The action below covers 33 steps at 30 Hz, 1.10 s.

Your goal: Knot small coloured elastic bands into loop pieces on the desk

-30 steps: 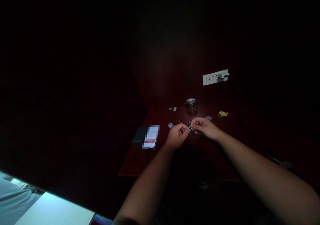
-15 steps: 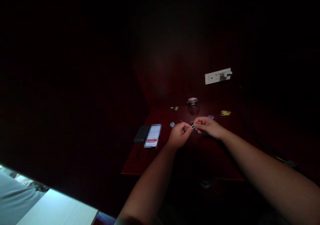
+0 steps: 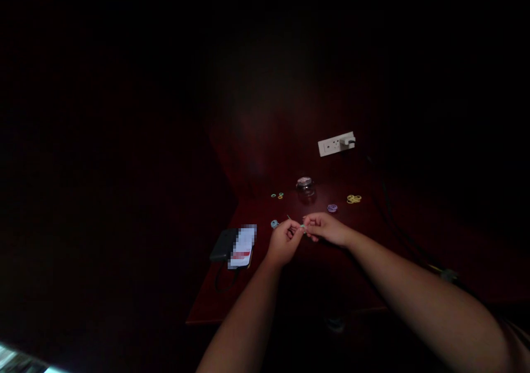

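Note:
Close together over the dark red table (image 3: 207, 306), my two hands meet at a small pale green band (image 3: 303, 229). Pinched between its thumb and fingers, my left hand (image 3: 285, 241) has one side of the band. The fingertips of my right hand (image 3: 327, 230) close on the other side. A thin stick (image 3: 289, 217) shows just above my left fingers; I cannot tell if it is held. Beyond the left hand lies a small light blue coiled piece (image 3: 274, 224). A purple bundle of loops (image 3: 332, 208) lies past the right hand.
Yellow loops (image 3: 354, 199) lie farther right, and several tiny rings (image 3: 280, 196) at the back left. A lidded clear jar (image 3: 305, 188) stands by the wall socket (image 3: 336, 144). At left are a phone (image 3: 242, 247) and a black box (image 3: 223, 245). A dark cable runs down the right.
The view has shifted, so table and hands appear lower and farther left. Both hands stay together on the green band, which shows as a smaller, rounder shape now.

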{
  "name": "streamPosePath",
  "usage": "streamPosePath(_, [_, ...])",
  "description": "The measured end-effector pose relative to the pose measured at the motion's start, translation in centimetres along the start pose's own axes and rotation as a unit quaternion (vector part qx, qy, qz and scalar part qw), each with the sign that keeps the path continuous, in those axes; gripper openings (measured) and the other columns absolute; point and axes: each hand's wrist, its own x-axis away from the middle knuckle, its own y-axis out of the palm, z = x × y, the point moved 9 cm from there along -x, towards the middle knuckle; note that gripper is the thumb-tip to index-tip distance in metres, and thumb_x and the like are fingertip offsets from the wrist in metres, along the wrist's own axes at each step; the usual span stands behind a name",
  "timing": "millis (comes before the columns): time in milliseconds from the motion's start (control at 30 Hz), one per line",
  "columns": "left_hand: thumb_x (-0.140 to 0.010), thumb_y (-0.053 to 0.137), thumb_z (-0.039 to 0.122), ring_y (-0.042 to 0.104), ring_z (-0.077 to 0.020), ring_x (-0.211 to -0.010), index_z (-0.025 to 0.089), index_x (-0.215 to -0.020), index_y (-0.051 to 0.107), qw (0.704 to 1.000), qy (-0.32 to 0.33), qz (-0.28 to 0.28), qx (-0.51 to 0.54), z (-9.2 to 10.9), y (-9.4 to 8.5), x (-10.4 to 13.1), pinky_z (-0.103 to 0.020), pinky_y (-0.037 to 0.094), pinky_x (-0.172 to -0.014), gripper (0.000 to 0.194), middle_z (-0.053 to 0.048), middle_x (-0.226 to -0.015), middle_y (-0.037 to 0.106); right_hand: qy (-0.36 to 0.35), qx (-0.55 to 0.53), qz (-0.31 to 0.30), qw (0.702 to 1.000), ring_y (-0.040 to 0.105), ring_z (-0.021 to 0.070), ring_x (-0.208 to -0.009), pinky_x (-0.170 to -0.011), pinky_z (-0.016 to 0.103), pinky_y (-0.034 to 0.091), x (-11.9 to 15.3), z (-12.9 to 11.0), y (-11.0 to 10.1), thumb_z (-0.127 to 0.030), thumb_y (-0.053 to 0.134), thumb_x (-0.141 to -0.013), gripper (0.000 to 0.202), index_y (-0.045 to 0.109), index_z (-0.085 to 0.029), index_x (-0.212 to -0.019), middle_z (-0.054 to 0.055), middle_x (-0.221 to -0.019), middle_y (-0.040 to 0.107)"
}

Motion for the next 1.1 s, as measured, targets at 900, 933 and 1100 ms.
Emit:
streamPosePath(900, [-0.078, 0.051, 0.028, 0.052, -0.0123, -0.067, 0.016, -0.086, 0.059, 0.999, 0.011, 0.025, 0.026, 0.6, -0.5, 0.3, -0.023, 0.038, -0.059, 0.016, -0.003, -0.077, 0.060, -0.036, 0.002, 0.051, 0.998, 0.041, 0.0063, -0.044, -0.042, 0.019, 0.033, -0.3, 0.6, -0.9, -0.042, 0.066, -0.065, 0.031, 0.049, -0.016, -0.067, -0.005, -0.054, 0.047])
streamPosePath(933, [-0.078, 0.051, 0.028, 0.052, -0.0121, -0.067, 0.016, -0.085, 0.060, 0.999, 0.010, 0.025, 0.022, 0.6, -0.5, 0.3, -0.022, 0.038, -0.059, 0.016, -0.003, -0.077, 0.060, -0.038, 0.004, 0.046, 0.998, 0.040, 0.0061, -0.043, -0.041, 0.019, 0.032, -0.2, 0.5, -0.8, -0.041, 0.066, -0.065, 0.030, 0.048, -0.017, -0.067, -0.006, -0.053, 0.046])
streamPosePath(1100, [-0.077, 0.051, 0.028, 0.052, -0.0117, -0.065, 0.016, -0.079, 0.060, 1.000, 0.013, 0.027, 0.006, 0.6, -0.4, 0.1, -0.022, 0.037, -0.056, 0.015, -0.002, -0.073, 0.059, -0.036, 0.022, 0.034, 0.999, 0.035, 0.0045, -0.041, -0.039, 0.017, 0.026, 0.0, 0.6, -0.6, -0.037, 0.066, -0.065, 0.029, 0.046, -0.017, -0.063, -0.007, -0.051, 0.042])
